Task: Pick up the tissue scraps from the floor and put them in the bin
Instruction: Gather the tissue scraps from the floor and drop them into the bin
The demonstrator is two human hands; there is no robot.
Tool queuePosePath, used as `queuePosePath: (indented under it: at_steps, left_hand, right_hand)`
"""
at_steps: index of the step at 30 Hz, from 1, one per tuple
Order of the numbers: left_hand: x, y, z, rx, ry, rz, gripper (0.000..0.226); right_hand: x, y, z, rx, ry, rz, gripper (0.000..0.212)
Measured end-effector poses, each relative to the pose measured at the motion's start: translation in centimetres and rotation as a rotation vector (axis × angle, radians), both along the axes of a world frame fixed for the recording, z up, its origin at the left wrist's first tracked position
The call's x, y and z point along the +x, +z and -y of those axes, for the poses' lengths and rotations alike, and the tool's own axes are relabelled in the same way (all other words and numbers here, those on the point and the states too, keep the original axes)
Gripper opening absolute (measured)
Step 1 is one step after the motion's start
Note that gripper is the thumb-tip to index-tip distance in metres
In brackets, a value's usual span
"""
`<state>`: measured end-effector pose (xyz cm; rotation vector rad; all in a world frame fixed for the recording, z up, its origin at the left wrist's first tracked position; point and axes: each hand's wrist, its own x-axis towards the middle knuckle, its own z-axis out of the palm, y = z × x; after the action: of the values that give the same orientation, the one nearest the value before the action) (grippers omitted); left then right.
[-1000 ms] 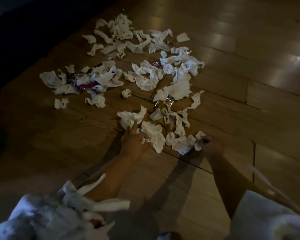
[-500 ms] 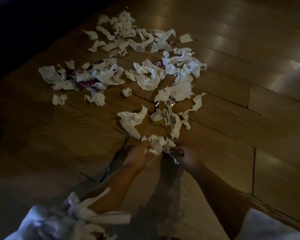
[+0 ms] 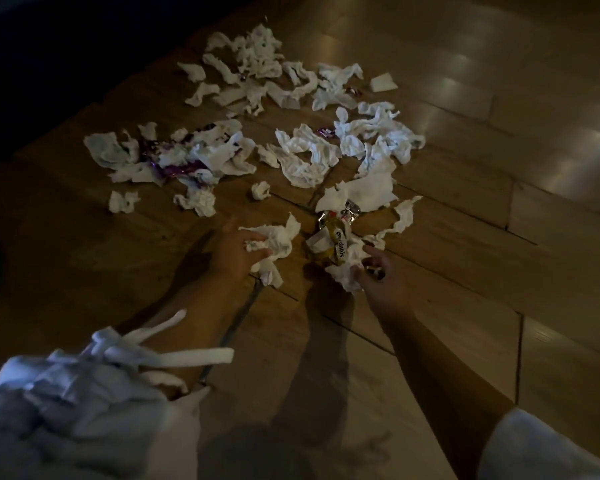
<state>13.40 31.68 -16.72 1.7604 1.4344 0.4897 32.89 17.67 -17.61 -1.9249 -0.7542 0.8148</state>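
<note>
Several white tissue scraps (image 3: 305, 157) lie scattered over the wooden floor (image 3: 465, 258) ahead of me. My left hand (image 3: 238, 252) grips a crumpled wad of tissue (image 3: 276, 242) near the floor. To its right, my right hand (image 3: 378, 275) holds another bunch of tissue (image 3: 343, 275), its fingers partly spread. That hand sits just beside a yellow snack wrapper (image 3: 333, 242). No bin is in view.
Purple wrappers (image 3: 177, 169) lie among the scraps at the left. Small wrappers (image 3: 326, 132) sit in the far pile. White sleeves with loose ties (image 3: 174, 355) hang at the bottom left. The far left is dark.
Both hands gathered the nearest scraps together, then moved forward and apart. The left hand now grips the scrap that lay left of the yellow wrapper; the right reaches that wrapper.
</note>
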Motion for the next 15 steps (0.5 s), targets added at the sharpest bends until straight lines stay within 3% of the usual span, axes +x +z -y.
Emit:
queuePosePath:
  at_steps: [5,10,15]
  left_hand:
    - [0.1,-1.8,-0.3,-0.206,-0.129,-0.148,0.038]
    - [-1.4,-2.0,0.9,-0.190,-0.075,-0.070,0.034]
    - [-3.7,-1.1,1.5,-0.244,-0.011,0.031,0.034]
  right_hand:
    - [0.3,-0.8,-4.1,-0.045,0.126,0.172,0.045]
    - [0.4,-2.5,-7.1,-0.177,0.142,0.064,0.075]
    - [-1.1,-2.8,-8.4,-0.178,0.200,0.298,0.052]
